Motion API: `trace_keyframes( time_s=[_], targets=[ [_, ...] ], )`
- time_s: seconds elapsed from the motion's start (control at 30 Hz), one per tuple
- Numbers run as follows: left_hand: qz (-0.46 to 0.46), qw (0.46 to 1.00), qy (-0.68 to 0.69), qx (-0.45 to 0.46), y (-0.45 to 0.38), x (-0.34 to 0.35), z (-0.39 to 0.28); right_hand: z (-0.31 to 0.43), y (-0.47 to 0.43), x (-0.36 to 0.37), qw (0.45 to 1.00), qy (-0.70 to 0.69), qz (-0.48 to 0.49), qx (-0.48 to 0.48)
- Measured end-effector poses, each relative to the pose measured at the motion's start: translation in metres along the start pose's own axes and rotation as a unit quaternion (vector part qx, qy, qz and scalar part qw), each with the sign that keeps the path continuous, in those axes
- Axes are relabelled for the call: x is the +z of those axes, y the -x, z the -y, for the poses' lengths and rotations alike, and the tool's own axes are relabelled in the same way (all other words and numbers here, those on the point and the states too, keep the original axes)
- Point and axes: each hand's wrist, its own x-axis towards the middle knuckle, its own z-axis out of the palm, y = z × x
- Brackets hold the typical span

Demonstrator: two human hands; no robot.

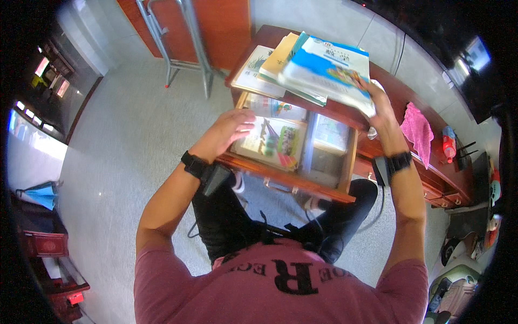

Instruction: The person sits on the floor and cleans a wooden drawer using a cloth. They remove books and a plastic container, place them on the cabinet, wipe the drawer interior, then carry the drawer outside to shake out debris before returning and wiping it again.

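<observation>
My right hand [379,101] grips the right edge of a blue-and-white paperback book [332,67], tilted over a loose stack on the wooden cabinet. Under it show a teal-edged book [297,43], a yellow booklet [278,56] and a white booklet [255,67], all bearing writing. Below, a wooden drawer [247,163] is pulled out between my knees. My left hand [226,131] is at its left side, fingers spread over a booklet with colourful pictures [279,141]; whether they touch it I cannot tell. Another illustrated booklet [279,107] lies farther back, and a divider [311,141] splits the drawer.
On the long wooden cabinet [439,178] to the right are a pink cloth [419,131] and a red bottle [449,146]. A metal folding frame [198,48] stands by the wall at the back left. Dark red furniture [44,243] is at the far left.
</observation>
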Motion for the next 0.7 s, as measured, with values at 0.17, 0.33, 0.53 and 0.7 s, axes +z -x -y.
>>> trace_keyframes(
  time_s=[0.17, 0.33, 0.53, 0.7],
  targets=[
    [-0.033, 0.999, -0.001, -0.031, -0.016, -0.027, 0.024, -0.035, -0.098, 0.008, 0.996, -0.065, -0.052, 0.010],
    [0.059, 0.995, -0.067, -0.044, -0.019, -0.028, 0.026, -0.066, -0.139, 0.003, 0.992, 0.063, -0.055, 0.092],
    [-0.013, 0.985, -0.158, -0.073, -0.045, -0.027, 0.037, -0.061, -0.132, 0.003, 0.875, 0.464, -0.097, 0.093],
    [0.007, 0.963, -0.264, -0.050, -0.074, -0.042, 0.072, -0.048, -0.101, 0.008, 0.772, 0.633, -0.058, -0.018]
  ],
)
